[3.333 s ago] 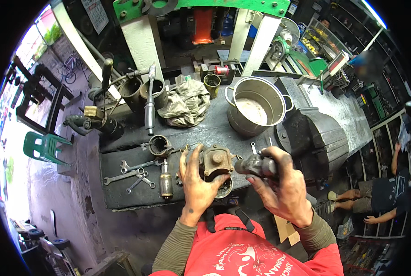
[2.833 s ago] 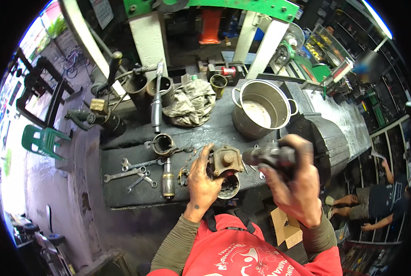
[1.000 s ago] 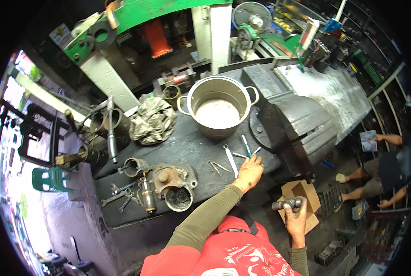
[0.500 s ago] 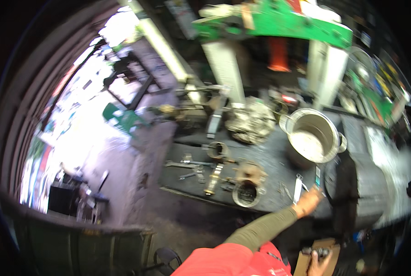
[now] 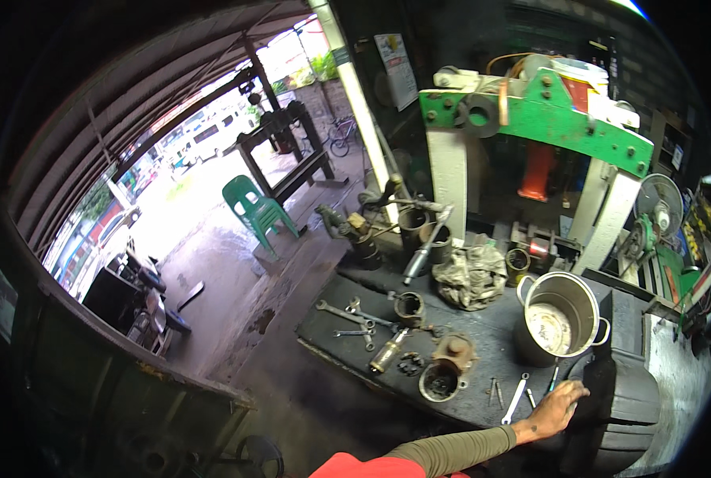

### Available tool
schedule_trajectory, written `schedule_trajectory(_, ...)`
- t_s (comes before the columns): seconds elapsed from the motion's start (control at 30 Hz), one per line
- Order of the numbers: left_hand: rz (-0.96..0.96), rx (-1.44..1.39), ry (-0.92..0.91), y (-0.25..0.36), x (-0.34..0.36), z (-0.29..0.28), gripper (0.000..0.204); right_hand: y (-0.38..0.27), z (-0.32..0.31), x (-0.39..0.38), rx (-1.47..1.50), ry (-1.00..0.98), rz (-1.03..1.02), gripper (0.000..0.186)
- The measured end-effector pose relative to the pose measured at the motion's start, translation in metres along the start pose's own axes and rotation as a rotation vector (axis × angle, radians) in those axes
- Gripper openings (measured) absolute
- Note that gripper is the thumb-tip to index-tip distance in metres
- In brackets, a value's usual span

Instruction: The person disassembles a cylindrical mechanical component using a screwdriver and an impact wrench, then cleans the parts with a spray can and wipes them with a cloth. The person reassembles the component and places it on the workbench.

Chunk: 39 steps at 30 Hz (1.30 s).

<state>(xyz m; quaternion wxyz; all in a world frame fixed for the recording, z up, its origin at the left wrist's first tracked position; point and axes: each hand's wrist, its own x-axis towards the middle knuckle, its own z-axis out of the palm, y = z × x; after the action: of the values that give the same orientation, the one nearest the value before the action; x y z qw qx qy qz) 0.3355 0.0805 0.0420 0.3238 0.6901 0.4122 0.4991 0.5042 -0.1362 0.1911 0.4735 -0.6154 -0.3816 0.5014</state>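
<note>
My left hand reaches across the front of the dark workbench from a sleeved forearm. Its fingers point right, loosely stretched, beside a black, rounded, ribbed object; I cannot tell whether they touch it. No held thing shows in this hand. Left of it lie a combination wrench and a short, pale, slim piece. A thin tool with a teal part lies just beyond the fingers. Farther back stands a two-handled metal pot. My right hand is outside the picture.
Left on the bench are several wrenches, a tool with a yellowish handle, a greasy metal casting and a crumpled cloth-like bundle. Behind rises a green press frame. A green plastic chair stands on the floor left.
The view has swung and sharpened. My left hand has shifted from beside the slim tools toward the black object. My right hand, earlier at a cardboard box with a dark part, has left view.
</note>
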Motion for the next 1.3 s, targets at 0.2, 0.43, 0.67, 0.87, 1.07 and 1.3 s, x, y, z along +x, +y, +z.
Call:
schedule_trajectory(0.2,0.342,0.063,0.032,0.102,0.123,-0.002,0.036,-0.002,-0.111,0.038,0.066,0.043,-0.460,0.035)
schedule_trajectory(0.43,0.528,0.143,-0.189,0.221,0.279,0.126,0.031,0.033,-0.237,0.087,0.554,0.262,-0.144,0.041)
schedule_trajectory(0.67,0.527,0.341,-0.299,0.226,0.392,0.282,0.034,0.085,-0.307,0.111,0.607,0.316,-0.022,0.019)
schedule_trajectory(0.87,0.393,0.375,-0.019,0.225,0.515,0.354,0.047,0.143,-0.332,0.104,0.590,0.472,0.132,0.017)
schedule_trajectory(1.07,0.179,0.383,0.022,0.211,0.585,0.419,0.062,0.175,-0.346,0.110,0.519,0.575,0.178,0.017)
schedule_trajectory(1.3,0.091,0.481,0.082,0.214,0.614,0.443,0.044,0.194,-0.362,0.114,0.473,0.667,0.140,0.022)
